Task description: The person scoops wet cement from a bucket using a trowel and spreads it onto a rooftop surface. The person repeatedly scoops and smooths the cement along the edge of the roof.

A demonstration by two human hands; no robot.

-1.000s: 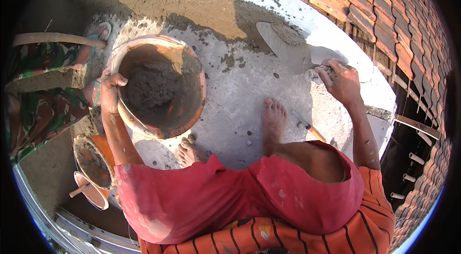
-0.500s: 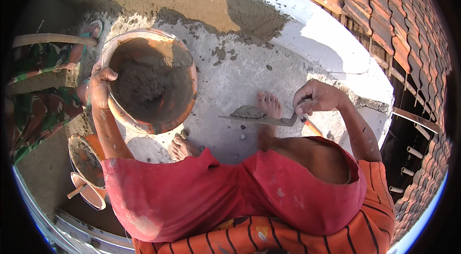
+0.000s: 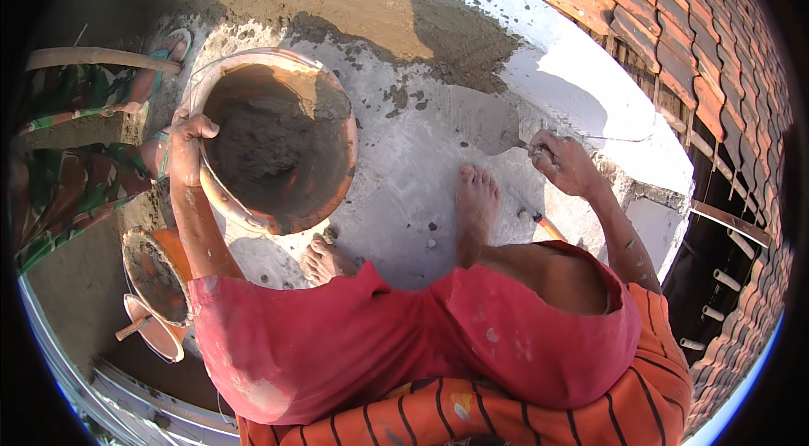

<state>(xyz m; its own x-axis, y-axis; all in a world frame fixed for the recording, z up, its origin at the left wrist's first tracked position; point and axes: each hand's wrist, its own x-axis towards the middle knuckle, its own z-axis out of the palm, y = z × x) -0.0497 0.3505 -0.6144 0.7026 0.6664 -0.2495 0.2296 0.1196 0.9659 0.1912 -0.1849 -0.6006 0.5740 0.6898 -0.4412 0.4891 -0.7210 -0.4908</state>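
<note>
My left hand (image 3: 190,136) grips the near-left rim of a big orange bucket (image 3: 351,147), its thumb over the edge. Wet grey mortar (image 3: 263,136) fills the bottom of the bucket. My right hand (image 3: 563,163) is closed round the handle of a trowel (image 3: 487,121). The broad blade reaches left and away from the hand, near the foot of the low white wall (image 3: 581,67). No heap of mortar shows on the blade. Fresh brown-grey mortar (image 3: 337,4) coats the wall's inner face up to near the trowel.
A co-worker's camouflage-clad legs (image 3: 93,181) are at the left, by a wooden pole (image 3: 101,57). A smaller mortar bucket (image 3: 175,256) and an orange scoop-like container (image 3: 156,332) lie lower left. My bare feet (image 3: 477,208) stand on the slab. Roof tiles (image 3: 674,50) lie beyond the wall.
My right hand has moved up and away with the trowel, swinging its blade from over my foot toward the wall's foot. The mortar heap is gone from the blade. My left hand stays on the rim.
</note>
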